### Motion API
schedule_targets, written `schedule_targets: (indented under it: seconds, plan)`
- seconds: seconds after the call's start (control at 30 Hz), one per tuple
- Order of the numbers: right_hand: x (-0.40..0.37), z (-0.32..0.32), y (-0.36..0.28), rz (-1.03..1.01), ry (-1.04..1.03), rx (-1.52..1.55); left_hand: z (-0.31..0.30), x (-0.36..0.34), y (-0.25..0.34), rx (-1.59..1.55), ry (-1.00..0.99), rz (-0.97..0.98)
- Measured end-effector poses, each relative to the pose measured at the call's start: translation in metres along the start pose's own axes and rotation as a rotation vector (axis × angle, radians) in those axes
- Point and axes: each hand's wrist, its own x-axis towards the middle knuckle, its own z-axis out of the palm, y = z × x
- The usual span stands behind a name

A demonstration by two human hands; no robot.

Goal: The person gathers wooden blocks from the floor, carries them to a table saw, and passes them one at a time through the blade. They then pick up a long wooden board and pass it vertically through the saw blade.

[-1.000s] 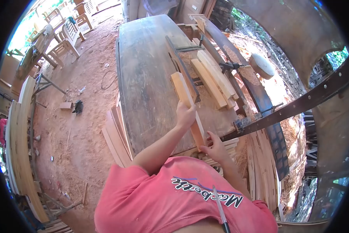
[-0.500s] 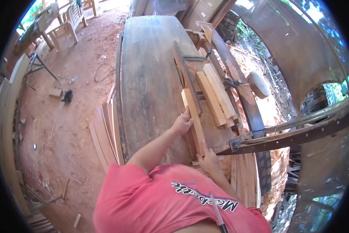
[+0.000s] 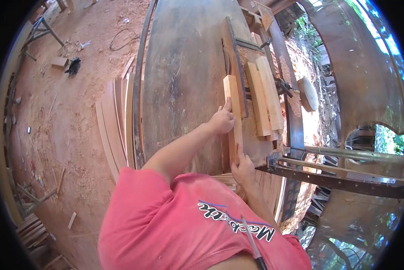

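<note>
A squared wooden piece (image 3: pixel 235 131) lies lengthwise on a broad worn work table (image 3: pixel 179 81), alongside a dark-edged guide fence (image 3: pixel 235 63). My left hand (image 3: pixel 222 120) grips it from the left near the middle, index finger stretched along its top. Closer to my body, my right hand (image 3: pixel 244 170) holds the near end, with fingertips on the wood. The far end reaches a dark narrow slot (image 3: pixel 227 58) beside the fence. Right of the fence, a few similar wooden pieces (image 3: pixel 259 101) rest side by side among sawdust.
Long boards (image 3: pixel 114 117) lean against the table's left side. A metal clamp (image 3: pixel 283 86) and a pale rounded block (image 3: pixel 307 94) are at the right. A dark perforated metal bar (image 3: pixel 341 180) juts out on the right. Wood scraps lie on the dirt floor (image 3: pixel 76 148).
Both hands have moved the wooden piece a little forward along the fence, its far end closer to the slot. The camera has tilted, shifting the whole scene in view.
</note>
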Motion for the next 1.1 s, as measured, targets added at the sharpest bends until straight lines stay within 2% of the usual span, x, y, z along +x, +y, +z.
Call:
schedule_targets:
  seconds: [0.3,0.4,0.7,0.77,1.1]
  plan:
    - [0.015,-0.006,-0.005,0.04,-0.065,-0.025,-0.01,0.011,0.003,0.057,0.017,-0.003]
    - [0.018,-0.007,-0.006,0.02,-0.046,-0.021,-0.016,0.013,0.007,0.079,-0.061,-0.028]
    - [0.027,-0.008,-0.009,0.023,-0.03,0.002,-0.017,0.022,0.002,0.093,-0.05,-0.018]
    - [0.028,-0.01,-0.011,0.034,-0.036,0.007,-0.011,0.025,-0.004,0.116,0.023,-0.013]
    - [0.035,-0.012,-0.012,0.06,-0.062,0.003,-0.018,0.028,-0.001,0.095,0.004,-0.028]
